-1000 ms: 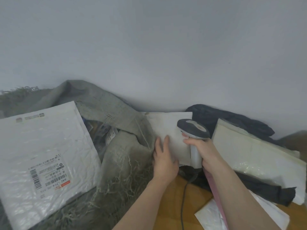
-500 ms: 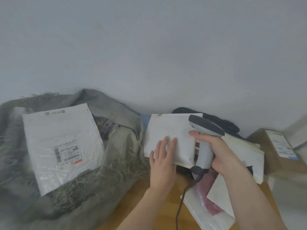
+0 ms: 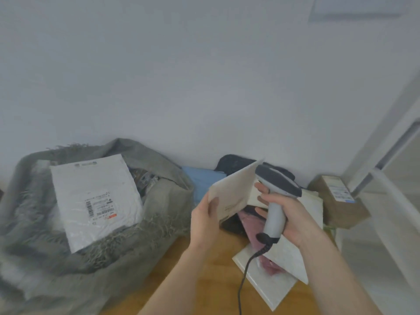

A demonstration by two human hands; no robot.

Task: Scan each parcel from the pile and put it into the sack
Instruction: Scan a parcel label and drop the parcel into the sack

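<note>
Against the pale wall [image 3: 204,76], a wooden tabletop [image 3: 204,269] is bounded on the left by a grey woven sack [image 3: 163,201] and on the right by a heap of parcels; a bare strip of wood is left between the two, and both forearms are passed along it. To the right of the sack, just above its frayed rim, a cream padded envelope [image 3: 234,192] is held tilted in the air, one corner raised toward the wall. Its lower left edge is gripped by the left hand [image 3: 204,223], the thumb laid on the near face and the other fingers hidden behind it. Right of the envelope, a grey handheld barcode scanner [image 3: 276,201] is clasped by the right hand [image 3: 293,214], whose fingers are curled round the handle; the dark head is pointed toward the envelope, and a black cable [image 3: 244,280] is trailed from the handle base over the wood.

The sack is open-mouthed and slumped, and a white bubble mailer [image 3: 97,201] with a barcode label is seen lying in it on top, with darker packets partly shown behind. Right of the sack, a blue packet [image 3: 200,180] is set against the wall, and beyond it dark bags [image 3: 231,162], a pink parcel [image 3: 250,228] and white mailers [image 3: 268,276] are piled under the hands. Furthest from the sack, a brown cardboard box [image 3: 341,201] with a label is placed near a white frame [image 3: 386,189].
</note>
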